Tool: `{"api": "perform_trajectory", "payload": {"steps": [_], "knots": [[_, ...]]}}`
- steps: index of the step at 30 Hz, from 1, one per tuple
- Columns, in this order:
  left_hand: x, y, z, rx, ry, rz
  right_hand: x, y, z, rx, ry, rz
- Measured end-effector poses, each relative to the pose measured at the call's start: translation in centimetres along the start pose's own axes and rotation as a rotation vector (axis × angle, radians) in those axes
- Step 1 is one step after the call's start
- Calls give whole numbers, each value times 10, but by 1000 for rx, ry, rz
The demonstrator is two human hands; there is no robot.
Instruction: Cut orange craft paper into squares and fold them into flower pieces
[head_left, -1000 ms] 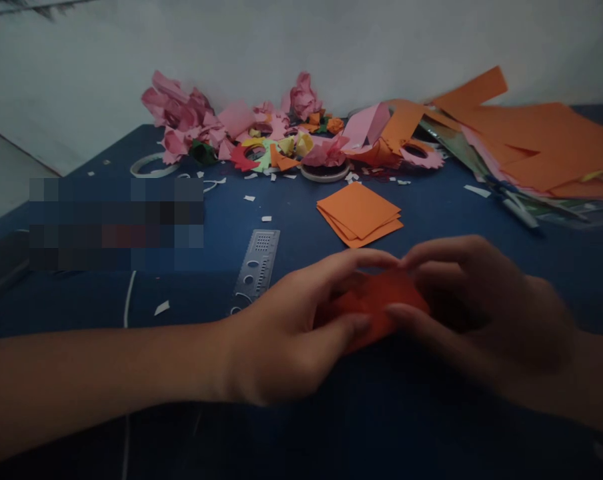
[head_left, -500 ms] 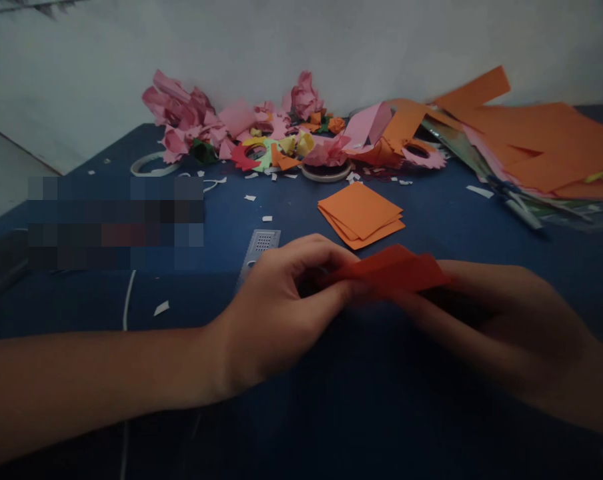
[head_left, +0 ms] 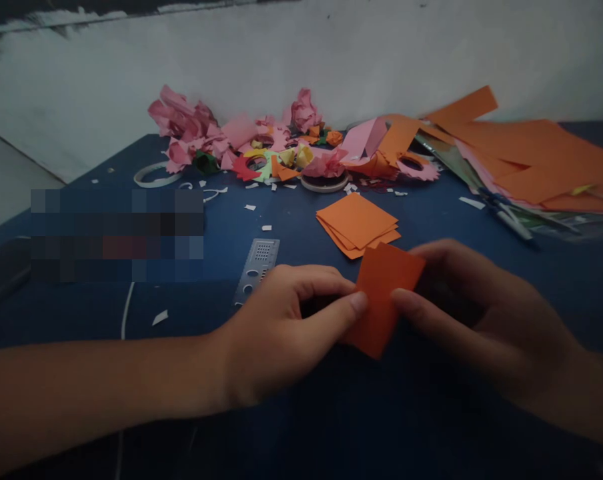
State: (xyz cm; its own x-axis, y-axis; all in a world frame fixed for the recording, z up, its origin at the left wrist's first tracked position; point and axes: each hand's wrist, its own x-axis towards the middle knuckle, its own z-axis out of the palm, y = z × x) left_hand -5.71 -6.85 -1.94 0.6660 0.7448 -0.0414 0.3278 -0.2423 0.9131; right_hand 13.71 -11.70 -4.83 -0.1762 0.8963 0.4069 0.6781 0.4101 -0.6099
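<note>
An orange piece of paper, upright and facing me, is held between my two hands above the table. My left hand pinches its left edge, thumb on the near face and fingers behind. On the right edge, the thumb of my right hand presses the near face while its index finger reaches behind the upper corner. Just beyond the held piece lies a small stack of orange paper squares. A clear stencil ruler rests past my left hand, partly covered by it.
Crumpled pink paper and cut paper rings lie along the back. Tape rolls sit among them. Orange sheets and a pen are at the right. White scraps dot the blue table. A patch at left is blurred out.
The orange paper has turned from a flatter tilt to upright, its broad face now toward me. My right hand's fingers have shifted up its right edge. The view has tipped slightly upward.
</note>
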Motion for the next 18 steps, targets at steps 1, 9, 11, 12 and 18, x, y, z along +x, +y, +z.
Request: {"api": "perform_trajectory", "payload": {"steps": [1, 9, 11, 12, 18], "knots": [[-1, 0, 1, 74, 14, 25, -1, 2, 2, -39, 68, -25], [-12, -8, 10, 585, 67, 258, -6, 8, 8, -258, -28, -416], [-12, -12, 10, 674, 114, 278, -5, 6, 7, -231, -57, -448], [-12, -13, 10, 708, 141, 294, -5, 6, 7, -228, -64, -454], [-15, -19, 10, 949, 182, 516, -6, 4, 10, -240, -44, -486]]}}
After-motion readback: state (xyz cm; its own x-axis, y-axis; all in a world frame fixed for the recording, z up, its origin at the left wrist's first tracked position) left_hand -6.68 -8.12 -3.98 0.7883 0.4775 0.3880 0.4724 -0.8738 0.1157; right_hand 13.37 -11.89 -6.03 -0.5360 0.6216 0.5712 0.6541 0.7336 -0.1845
